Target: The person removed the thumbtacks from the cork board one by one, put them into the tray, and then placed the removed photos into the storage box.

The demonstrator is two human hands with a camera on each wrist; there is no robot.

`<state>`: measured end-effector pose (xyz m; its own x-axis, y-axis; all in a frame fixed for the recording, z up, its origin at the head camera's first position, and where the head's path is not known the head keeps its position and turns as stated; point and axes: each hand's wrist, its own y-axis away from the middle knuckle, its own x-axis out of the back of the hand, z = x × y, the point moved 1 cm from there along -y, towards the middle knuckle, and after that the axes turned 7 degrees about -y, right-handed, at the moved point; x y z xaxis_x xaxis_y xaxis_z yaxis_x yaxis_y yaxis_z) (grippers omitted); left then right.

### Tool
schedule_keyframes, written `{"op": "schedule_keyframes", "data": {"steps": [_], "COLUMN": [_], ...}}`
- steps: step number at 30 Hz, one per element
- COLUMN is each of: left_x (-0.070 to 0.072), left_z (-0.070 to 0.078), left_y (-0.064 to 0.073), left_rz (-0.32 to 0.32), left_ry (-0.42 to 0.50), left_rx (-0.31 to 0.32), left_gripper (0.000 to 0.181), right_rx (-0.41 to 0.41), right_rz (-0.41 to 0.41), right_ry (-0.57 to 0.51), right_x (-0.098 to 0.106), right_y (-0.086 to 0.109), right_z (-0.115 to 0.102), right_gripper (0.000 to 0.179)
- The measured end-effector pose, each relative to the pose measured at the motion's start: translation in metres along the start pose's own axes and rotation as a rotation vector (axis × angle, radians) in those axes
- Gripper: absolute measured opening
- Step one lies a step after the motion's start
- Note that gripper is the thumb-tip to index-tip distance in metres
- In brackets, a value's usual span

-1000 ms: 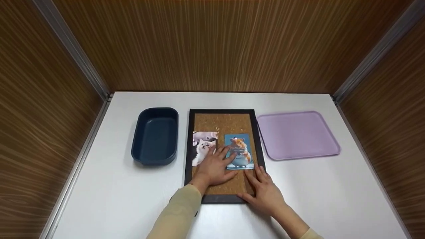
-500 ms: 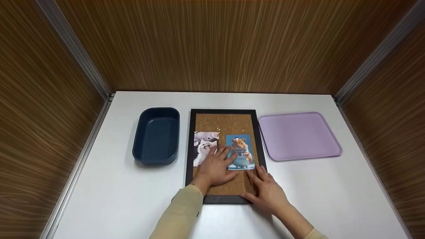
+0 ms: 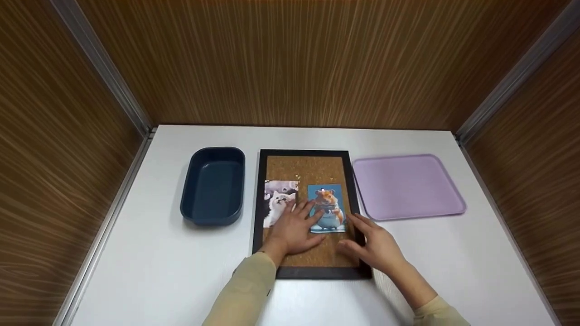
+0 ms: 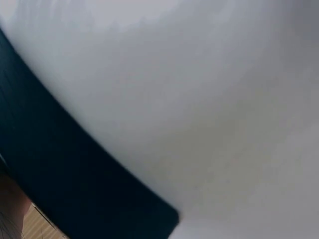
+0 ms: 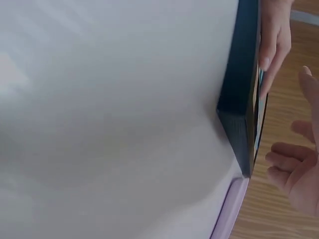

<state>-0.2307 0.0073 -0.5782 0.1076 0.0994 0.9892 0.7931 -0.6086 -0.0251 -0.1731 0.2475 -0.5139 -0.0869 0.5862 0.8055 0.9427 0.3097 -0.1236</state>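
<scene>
A black-framed cork board [image 3: 304,166] lies flat on the white table. My left hand [image 3: 292,231] rests on it with spread, straight fingers, covering part of a white kitten picture [image 3: 273,204] and reaching the left edge of a blue hamster picture [image 3: 333,216]. A small pale dot shows near the hamster picture's top. At the board's right side is my right hand [image 3: 379,244], fingers extended and nothing held. The right wrist view shows this right hand [image 5: 299,167] apart from the frame [image 5: 239,94]. Only the frame's dark side [image 4: 75,154] and a bit of hand show in the left wrist view.
Left of the board stands a deep navy dish [image 3: 213,190]. A shallow lilac tray [image 3: 408,185] lies to the right, close against the frame. Wood-grain panels [image 3: 290,63] enclose the table [image 3: 149,253] at the back and both sides.
My right hand has lifted from the board's lower right corner and shifted up and to the right, uncovering that corner. The left hand has stayed in place.
</scene>
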Motion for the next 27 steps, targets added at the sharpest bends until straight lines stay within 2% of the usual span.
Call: {"op": "schedule_keyframes", "data": {"steps": [3, 9, 16, 22, 27], "left_x": [0.0, 0.0, 0.002, 0.001, -0.002], "left_z": [-0.001, -0.001, -0.001, -0.001, 0.0], "left_y": [0.0, 0.0, -0.002, -0.002, 0.0], "left_rz": [0.006, 0.016, 0.023, 0.018, 0.041], "left_ry": [0.007, 0.011, 0.031, 0.029, 0.032], "left_rx": [-0.001, 0.0, -0.01, -0.007, -0.006], "left_gripper": [0.077, 0.078, 0.078, 0.079, 0.079], "right_rx": [0.051, 0.071, 0.126, 0.082, -0.006], "right_rz": [0.033, 0.057, 0.099, 0.057, 0.017], "right_ry": [-0.016, -0.064, -0.201, -0.403, -0.543], "right_x": [0.005, 0.014, 0.023, 0.023, 0.021], "right_y": [-0.01, -0.032, -0.062, -0.084, -0.098], "right_z": [0.005, 0.013, 0.025, 0.032, 0.035], "right_gripper": [0.073, 0.07, 0.063, 0.059, 0.053]}}
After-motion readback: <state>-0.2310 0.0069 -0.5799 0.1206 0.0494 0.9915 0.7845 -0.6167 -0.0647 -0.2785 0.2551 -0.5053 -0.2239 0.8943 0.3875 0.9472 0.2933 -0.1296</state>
